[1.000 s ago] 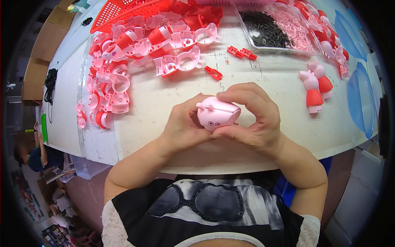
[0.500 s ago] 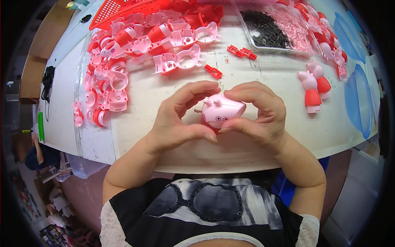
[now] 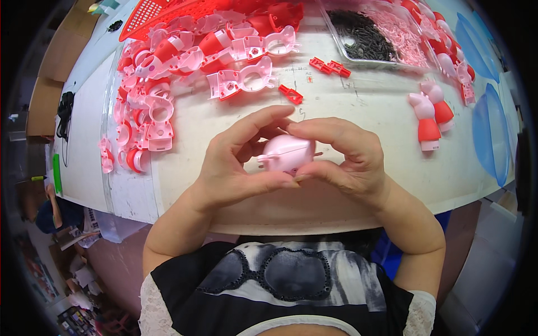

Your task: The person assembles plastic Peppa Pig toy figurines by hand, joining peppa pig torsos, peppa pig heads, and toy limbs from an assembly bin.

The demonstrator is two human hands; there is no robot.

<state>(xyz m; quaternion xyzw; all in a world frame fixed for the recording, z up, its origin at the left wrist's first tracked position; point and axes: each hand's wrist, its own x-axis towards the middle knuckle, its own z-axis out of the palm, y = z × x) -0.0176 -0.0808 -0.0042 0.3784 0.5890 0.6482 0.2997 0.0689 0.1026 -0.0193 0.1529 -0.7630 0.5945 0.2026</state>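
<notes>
Right hand (image 3: 356,162) of the person, near the centre of the frame, grips a pink toy figure (image 3: 288,154) between fingertips at its top edge and the thumb at its lower edge. Left hand (image 3: 230,162) is curled about the figure's left side, thumb extended along the lower edge; its other fingers lie partly behind the figure, so whether they bear on it cannot be told. The figure is at mid-frame above the pale table (image 3: 185,193), the ears pointing left and a seam line running across the top of the head.

Upper left: a red perforated basket (image 3: 136,23), with a spread of pink and red shell parts (image 3: 159,109) in front of it and to its lower left. One pink shell with a round opening (image 3: 241,80) lies at upper centre. Just to its lower right lies one small red piece (image 3: 291,94); further right, a pair of small red pieces (image 3: 330,67) lie together.

Upper right: a clear tray (image 3: 386,66) holds black pieces (image 3: 358,36) on the left and pink pieces (image 3: 399,36) on the right. Below it, two pink-and-red figures (image 3: 428,132) lie side by side. Blue translucent sheets (image 3: 491,137) are noted at the right edge.
</notes>
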